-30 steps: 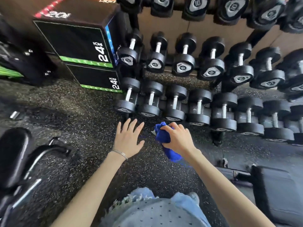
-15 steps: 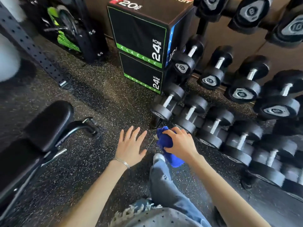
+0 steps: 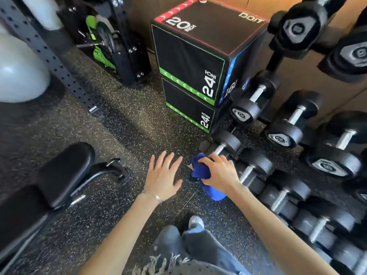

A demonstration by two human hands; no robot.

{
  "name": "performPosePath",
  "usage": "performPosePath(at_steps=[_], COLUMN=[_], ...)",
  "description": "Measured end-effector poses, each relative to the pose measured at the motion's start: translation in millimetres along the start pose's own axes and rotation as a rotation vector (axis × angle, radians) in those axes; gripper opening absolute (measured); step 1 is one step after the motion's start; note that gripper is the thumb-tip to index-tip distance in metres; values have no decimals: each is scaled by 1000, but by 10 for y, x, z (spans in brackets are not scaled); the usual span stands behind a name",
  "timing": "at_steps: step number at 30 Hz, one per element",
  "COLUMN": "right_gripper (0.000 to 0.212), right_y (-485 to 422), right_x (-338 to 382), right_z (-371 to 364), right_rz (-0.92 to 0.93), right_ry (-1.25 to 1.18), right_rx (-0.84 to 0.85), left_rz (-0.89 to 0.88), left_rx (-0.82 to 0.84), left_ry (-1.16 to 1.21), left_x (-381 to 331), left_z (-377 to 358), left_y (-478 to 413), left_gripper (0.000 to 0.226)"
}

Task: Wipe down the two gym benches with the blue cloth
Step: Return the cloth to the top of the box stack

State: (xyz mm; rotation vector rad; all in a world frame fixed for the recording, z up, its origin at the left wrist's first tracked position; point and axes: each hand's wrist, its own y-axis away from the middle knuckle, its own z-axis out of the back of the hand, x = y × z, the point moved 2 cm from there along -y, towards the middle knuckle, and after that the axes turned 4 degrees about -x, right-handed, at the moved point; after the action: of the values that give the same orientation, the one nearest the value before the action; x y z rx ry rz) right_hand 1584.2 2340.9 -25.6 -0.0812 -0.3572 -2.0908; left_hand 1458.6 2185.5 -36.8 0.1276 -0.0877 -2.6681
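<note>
My right hand point(image 3: 219, 172) grips the bunched blue cloth point(image 3: 200, 171) in the air at the centre, above the speckled floor. My left hand point(image 3: 163, 175) is held out beside it, fingers spread, touching nothing. A black padded gym bench point(image 3: 63, 173) with a curved black metal frame stands at the lower left, to the left of both hands and apart from them. Only one bench is in view.
A dumbbell rack point(image 3: 294, 155) fills the right side. Stacked black plyo boxes point(image 3: 190, 72) stand ahead at the centre. A perforated steel upright point(image 3: 49, 56), a grey exercise ball point(image 3: 17, 76) and a black-green machine point(image 3: 107, 42) are at the upper left. My leg and shoe point(image 3: 195, 223) are below.
The view has swung left: the rack slid to the right, the left bench came closer, and the bench at the lower right left the view. Both hands keep their pose, the right still holding the cloth.
</note>
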Motion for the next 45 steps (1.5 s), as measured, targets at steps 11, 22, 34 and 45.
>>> performPosePath(at_steps=[11, 22, 34, 45], right_gripper=[63, 65, 67, 67], right_y=[-1278, -2906, -4214, -5653], right_x=[22, 522, 100, -972], right_z=[267, 574, 869, 1534], right_rz=[-20, -123, -214, -237], right_ry=[3, -61, -45, -76], right_rx=[1, -53, -72, -128], left_rz=[-16, -169, -234, -280], left_rx=[39, 29, 60, 21], left_ry=[-17, -41, -43, -43], left_x=[723, 1968, 2396, 2224], left_z=[93, 393, 347, 588], left_y=[-1195, -2518, -3936, -5867], left_gripper=[73, 72, 72, 71])
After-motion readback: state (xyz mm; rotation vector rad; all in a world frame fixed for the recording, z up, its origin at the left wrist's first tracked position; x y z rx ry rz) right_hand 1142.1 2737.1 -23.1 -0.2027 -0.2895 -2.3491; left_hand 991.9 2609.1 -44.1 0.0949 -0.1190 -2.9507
